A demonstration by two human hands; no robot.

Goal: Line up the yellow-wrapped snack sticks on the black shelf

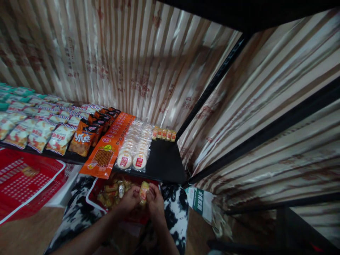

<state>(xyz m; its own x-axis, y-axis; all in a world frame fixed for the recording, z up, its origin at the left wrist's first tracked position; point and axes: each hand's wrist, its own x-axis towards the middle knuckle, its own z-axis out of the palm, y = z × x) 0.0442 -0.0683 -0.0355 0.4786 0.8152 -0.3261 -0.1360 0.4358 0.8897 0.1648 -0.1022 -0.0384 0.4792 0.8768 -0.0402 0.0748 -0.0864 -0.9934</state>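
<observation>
Between my two hands is a small yellow snack packet (144,193) with a red and white label, its shape like a short roll. My left hand (130,199) pinches its left side, and my right hand (156,202) grips the right side. Both hands are over a red basket (91,198) with a pale rim, on my lap. Similar wrapped snacks (113,191) fill the basket. At the back of the black shelf (166,159), several matching yellow packets (164,134) stand in a row.
Left along the shelf lie round wrapped crackers (132,145), an orange pretzel-stick bag (106,152), black-orange bags (82,138) and white snack bags (61,138). A second red basket (29,184) is at lower left. Black frame bars (212,85) stand before the striped curtain.
</observation>
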